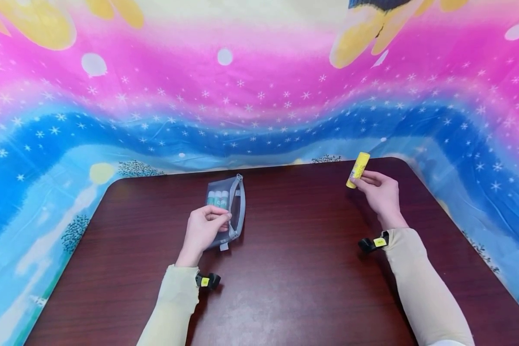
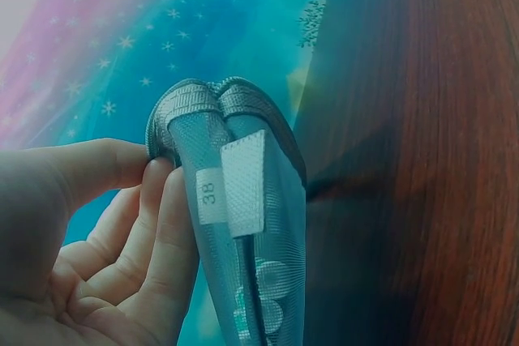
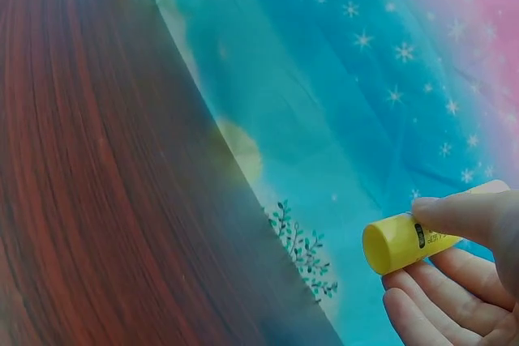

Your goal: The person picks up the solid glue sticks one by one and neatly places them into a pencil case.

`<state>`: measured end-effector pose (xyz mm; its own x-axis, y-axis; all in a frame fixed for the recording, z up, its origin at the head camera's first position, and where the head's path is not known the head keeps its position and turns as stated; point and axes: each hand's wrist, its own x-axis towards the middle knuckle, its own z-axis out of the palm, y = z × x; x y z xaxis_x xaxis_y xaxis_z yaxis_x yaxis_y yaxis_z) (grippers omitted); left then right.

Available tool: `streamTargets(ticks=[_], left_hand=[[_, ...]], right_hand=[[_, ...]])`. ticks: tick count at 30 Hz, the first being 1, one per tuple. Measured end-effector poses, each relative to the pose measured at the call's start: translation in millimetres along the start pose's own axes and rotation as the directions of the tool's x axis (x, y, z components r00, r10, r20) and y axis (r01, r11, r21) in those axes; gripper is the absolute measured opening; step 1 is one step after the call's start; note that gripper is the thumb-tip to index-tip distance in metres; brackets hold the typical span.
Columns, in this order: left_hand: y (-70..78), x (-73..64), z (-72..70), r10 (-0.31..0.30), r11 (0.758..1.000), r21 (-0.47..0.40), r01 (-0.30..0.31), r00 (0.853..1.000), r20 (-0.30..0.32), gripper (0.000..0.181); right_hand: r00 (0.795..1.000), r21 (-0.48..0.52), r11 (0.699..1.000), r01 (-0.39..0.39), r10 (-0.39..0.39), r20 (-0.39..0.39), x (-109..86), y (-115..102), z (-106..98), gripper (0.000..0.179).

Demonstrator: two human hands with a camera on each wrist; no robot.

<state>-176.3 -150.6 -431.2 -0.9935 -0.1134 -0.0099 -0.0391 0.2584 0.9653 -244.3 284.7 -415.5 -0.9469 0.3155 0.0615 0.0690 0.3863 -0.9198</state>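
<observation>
A grey mesh zip pouch [image 1: 218, 186] stands left of the middle of the table, its zipper side parted. Several white-capped tubes with green labels [image 1: 217, 198] show through the mesh. My left hand [image 1: 201, 231] pinches the pouch's zipper edge between thumb and fingers; the left wrist view shows this grip close to a fabric tab [image 2: 245, 184] at the pouch's end. Over the right part of the table, my right hand [image 1: 381, 196] holds a yellow glue stick [image 1: 358, 169], tilted, between thumb and fingers. In the right wrist view the glue stick's round yellow end [image 3: 377, 249] faces the camera.
The dark red-brown wooden table [image 1: 285, 269] has rounded far corners. Behind it and along its sides hangs a pink and blue cloth [image 1: 259, 96] with snowflakes. A black wrist camera [image 1: 209, 280] sits on the left cuff, another camera [image 1: 372, 243] on the right.
</observation>
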Motion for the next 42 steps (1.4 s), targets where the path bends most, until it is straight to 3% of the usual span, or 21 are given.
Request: streamTargets(ticks=[14, 22, 42], left_hand=[[-1.0, -1.0, -0.4, -0.003, 1.0, 0.007, 0.003, 1.0, 0.007, 0.011], [-1.2, -0.2, -0.3, -0.006, 1.0, 0.002, 0.006, 1.0, 0.005, 0.011], [1.8, -0.7, -0.2, -0.006, 1.0, 0.0, 0.006, 1.0, 0.005, 0.01]], right_hand=[[0.998, 0.149, 0.988, 0.025, -0.034, 0.055, -3.0, -15, 25, 0.049], [0.993, 0.176, 0.983, 0.058, -0.076, 0.096, -5.7, -20, 39, 0.048], [0.978, 0.25, 0.967, 0.04, -0.089, 0.189, -12.6, -40, 71, 0.049]])
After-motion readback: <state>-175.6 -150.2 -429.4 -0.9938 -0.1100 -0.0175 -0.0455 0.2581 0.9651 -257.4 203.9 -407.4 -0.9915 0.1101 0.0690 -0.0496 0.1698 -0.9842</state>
